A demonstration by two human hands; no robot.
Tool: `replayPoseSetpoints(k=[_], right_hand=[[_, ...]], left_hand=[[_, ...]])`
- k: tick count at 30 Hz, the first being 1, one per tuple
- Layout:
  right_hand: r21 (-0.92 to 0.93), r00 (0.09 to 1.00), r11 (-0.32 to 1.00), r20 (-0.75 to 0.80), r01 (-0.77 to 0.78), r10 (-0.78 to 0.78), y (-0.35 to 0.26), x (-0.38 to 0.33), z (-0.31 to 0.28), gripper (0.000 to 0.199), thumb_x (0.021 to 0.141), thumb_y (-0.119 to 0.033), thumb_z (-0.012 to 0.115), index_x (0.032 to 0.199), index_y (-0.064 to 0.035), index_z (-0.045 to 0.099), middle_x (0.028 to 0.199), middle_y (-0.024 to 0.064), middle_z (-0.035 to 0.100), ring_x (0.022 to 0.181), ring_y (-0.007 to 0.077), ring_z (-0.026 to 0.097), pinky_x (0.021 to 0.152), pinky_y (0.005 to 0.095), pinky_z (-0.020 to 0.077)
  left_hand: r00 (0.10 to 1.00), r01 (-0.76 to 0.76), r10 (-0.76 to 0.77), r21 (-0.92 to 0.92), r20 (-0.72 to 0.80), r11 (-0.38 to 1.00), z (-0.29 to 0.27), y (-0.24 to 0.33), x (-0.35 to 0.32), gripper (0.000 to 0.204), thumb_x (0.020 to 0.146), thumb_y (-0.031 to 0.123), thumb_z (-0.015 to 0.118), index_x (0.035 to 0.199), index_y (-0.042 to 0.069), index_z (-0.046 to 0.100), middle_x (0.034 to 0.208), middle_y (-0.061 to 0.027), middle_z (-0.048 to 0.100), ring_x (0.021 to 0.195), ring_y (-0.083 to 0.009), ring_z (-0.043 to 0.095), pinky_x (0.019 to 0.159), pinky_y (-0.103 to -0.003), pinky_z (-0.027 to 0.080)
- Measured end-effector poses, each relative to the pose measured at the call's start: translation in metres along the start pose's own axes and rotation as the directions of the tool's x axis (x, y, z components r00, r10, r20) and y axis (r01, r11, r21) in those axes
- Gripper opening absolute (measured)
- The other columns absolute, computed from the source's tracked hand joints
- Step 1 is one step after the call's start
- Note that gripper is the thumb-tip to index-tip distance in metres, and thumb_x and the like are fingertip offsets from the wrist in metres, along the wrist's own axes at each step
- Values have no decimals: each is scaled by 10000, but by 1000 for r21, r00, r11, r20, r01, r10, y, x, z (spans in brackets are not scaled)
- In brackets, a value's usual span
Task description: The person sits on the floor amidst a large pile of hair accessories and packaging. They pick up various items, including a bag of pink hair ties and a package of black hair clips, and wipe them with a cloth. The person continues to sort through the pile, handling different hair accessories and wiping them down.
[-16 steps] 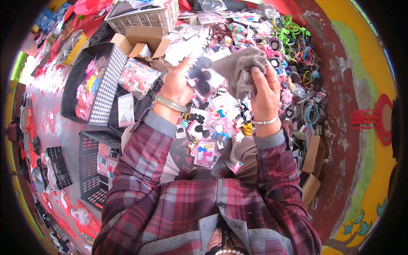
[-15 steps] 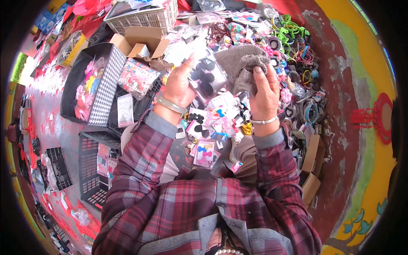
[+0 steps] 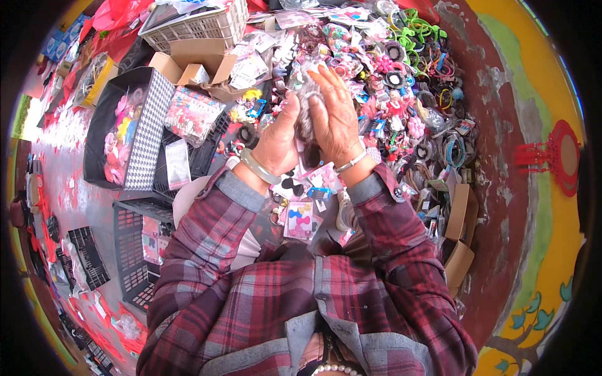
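Note:
My left hand (image 3: 279, 139) is raised over the pile, its thumb up along one side of a clear pack with dark pieces, now mostly hidden between my hands. My right hand (image 3: 337, 119) presses a brown fuzzy cloth (image 3: 306, 114) against that pack, its fingers long and close together. Only a bunched part of the cloth shows between the two palms. Below my hands lie carded hair bows (image 3: 300, 219) and a black bow (image 3: 292, 187) on a card.
Heaped hair ties and trinkets (image 3: 395, 119) spread ahead and right, with green headbands (image 3: 417, 31) beyond. On the left stand a houndstooth-sided box (image 3: 150, 128), a black crate (image 3: 130, 244), an open carton (image 3: 197, 53) and a pale basket (image 3: 213, 28). More cartons (image 3: 461, 216) sit at right.
My right hand has moved left with the cloth, bringing it onto the pack. The cloth, spread out before, is now bunched between my hands, and the pack is mostly covered.

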State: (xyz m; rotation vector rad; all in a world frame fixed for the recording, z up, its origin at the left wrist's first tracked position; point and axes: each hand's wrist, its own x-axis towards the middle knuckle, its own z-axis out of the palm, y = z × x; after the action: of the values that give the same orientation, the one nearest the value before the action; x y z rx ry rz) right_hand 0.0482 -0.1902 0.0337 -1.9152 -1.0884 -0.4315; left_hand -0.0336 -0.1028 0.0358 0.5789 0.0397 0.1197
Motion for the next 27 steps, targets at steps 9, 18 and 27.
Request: replayPoseSetpoints(k=[9, 18, 27], right_hand=[[551, 886, 721, 78, -420, 457, 28, 1, 4, 233, 891, -188, 468, 1040, -36, 563, 930, 88, 620, 824, 127, 564, 728, 267, 445], [898, 698, -311, 437, -311, 567, 75, 8, -42, 329, 899, -261, 395, 1094, -21, 508, 1013, 114, 565, 936, 244, 542, 783, 359, 461], [808, 726, -59, 555, -586, 405, 21, 4, -22, 238, 815, -115, 591, 1031, -24, 551, 879, 40, 616, 736, 108, 590, 643, 229, 488]], left_hand=[[988, 146, -146, 7, 56, 989, -24, 4, 3, 303, 893, 167, 467, 1151, 10, 477, 1029, -77, 568, 920, -162, 563, 820, -312, 459], [996, -30, 29, -12, -84, 999, -12, 32, 3, 274, 873, 150, 474, 1072, -34, 515, 984, -127, 596, 883, -222, 600, 764, -357, 508], [996, -18, 40, 257, -80, 966, -24, 17, 7, 244, 860, 138, 517, 1071, 17, 541, 987, -59, 587, 876, -141, 574, 761, -287, 480]])
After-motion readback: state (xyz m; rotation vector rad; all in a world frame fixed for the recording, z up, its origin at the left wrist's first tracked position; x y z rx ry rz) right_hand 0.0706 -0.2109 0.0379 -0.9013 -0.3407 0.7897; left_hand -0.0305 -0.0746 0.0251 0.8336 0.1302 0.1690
